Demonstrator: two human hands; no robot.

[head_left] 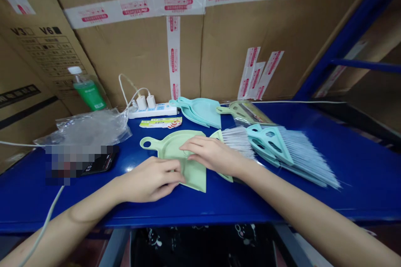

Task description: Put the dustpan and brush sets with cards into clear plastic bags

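A green dustpan [192, 177] lies flat on the blue table [62, 202], its round-holed handle pointing left, with both hands on it. The left hand [150, 179] comes in from the lower left, fingers together and slightly curled, fingertips on the pan's lower part. The right hand [213, 154] lies across from the right, fingers together and extended, fingertips on the pan's middle; no pinch shows, and whether either hand grips, I cannot tell. Just right of the pan, under the right wrist, is a green brush [238, 142] with white bristles, beside a stack of teal brushes [272, 146]. Behind are a teal dustpan [200, 112], a bagged green dustpan [244, 110], a printed card [161, 122] and a power strip [153, 111] with two white chargers [146, 101]. Further left sit a plastic bag [84, 129] and a green bottle [87, 94], against cardboard boxes [125, 50].
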